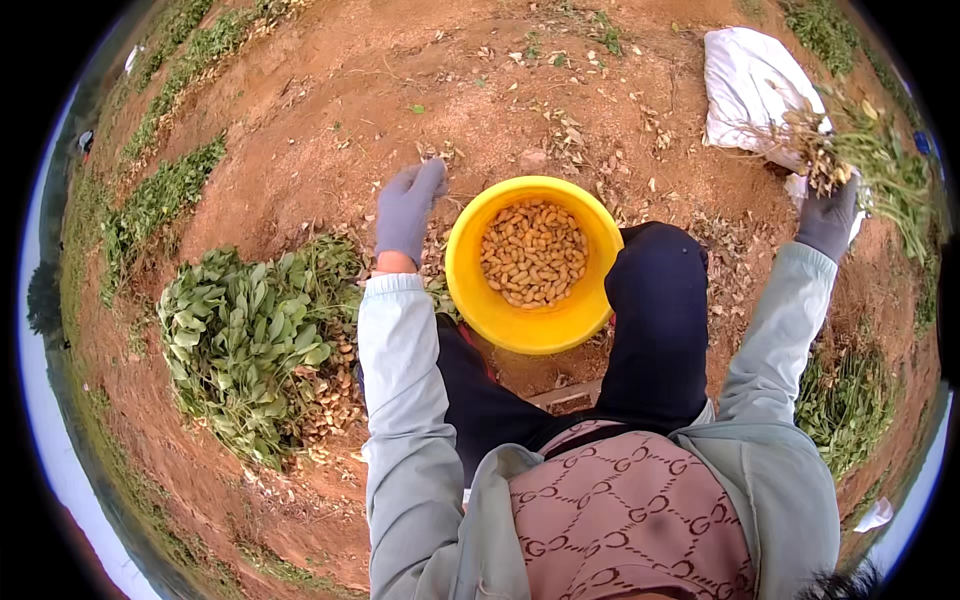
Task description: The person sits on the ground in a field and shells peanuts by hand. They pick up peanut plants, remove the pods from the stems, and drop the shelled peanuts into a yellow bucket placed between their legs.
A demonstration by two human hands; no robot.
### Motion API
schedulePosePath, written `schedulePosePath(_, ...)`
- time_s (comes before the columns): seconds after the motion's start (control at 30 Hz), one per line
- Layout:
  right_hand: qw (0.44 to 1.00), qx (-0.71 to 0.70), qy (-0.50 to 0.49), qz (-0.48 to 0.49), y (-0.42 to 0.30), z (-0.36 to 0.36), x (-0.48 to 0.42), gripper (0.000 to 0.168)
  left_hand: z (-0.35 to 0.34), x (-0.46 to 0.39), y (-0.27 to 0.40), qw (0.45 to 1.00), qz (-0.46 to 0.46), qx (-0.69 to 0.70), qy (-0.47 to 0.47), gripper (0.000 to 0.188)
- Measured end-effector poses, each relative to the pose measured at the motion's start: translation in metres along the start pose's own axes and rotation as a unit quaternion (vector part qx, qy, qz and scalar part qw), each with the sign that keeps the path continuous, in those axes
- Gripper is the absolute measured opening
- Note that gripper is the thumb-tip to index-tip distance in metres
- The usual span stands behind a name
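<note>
My right hand (pixel 829 214), in a grey glove, grips a bunch of peanut plants (pixel 885 165) out to the right. Their roots and some pods hang at the near end, and the leafy stems are blurred. My left hand (pixel 409 214), also gloved in grey, is raised left of the yellow bucket (pixel 459 281). Its fingers are partly curled and no object shows in it; the palm side is hidden. Between my knees, the bucket holds a layer of unshelled peanuts (pixel 534 255).
A heap of pulled peanut plants (pixel 247 345) lies on the left, with pods (pixel 330 405) at its near side. A white woven sack (pixel 757 90) rests at the far right. More plants (pixel 847 405) lie beside my right elbow. Dry leaves litter the reddish soil (pixel 300 172).
</note>
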State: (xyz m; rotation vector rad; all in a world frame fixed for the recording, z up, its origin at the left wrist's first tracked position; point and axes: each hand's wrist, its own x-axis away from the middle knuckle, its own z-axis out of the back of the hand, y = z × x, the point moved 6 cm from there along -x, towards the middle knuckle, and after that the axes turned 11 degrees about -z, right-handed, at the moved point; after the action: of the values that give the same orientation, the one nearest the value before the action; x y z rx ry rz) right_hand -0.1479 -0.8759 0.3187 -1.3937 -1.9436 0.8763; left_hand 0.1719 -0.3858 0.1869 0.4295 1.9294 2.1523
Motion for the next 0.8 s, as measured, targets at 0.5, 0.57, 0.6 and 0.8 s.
schedulePosePath(0.5,0.771,0.321,0.547,-0.054,-0.182,0.426,0.049,0.044,0.041,0.093,0.053,0.978,-0.105,-0.142,0.111,0.033)
schedulePosePath(0.57,0.793,0.348,0.474,-0.157,-0.149,0.448,0.028,0.040,0.088,0.122,0.039,0.961,-0.117,-0.032,0.248,0.027)
schedulePosePath(0.6,0.805,0.359,0.428,-0.200,-0.127,0.447,0.013,0.038,0.122,0.139,0.026,0.933,-0.136,-0.079,0.322,0.028)
schedulePosePath(0.8,0.848,0.467,0.110,-0.227,-0.015,0.311,-0.068,0.031,0.310,0.272,0.046,0.672,0.051,-0.466,0.573,0.053)
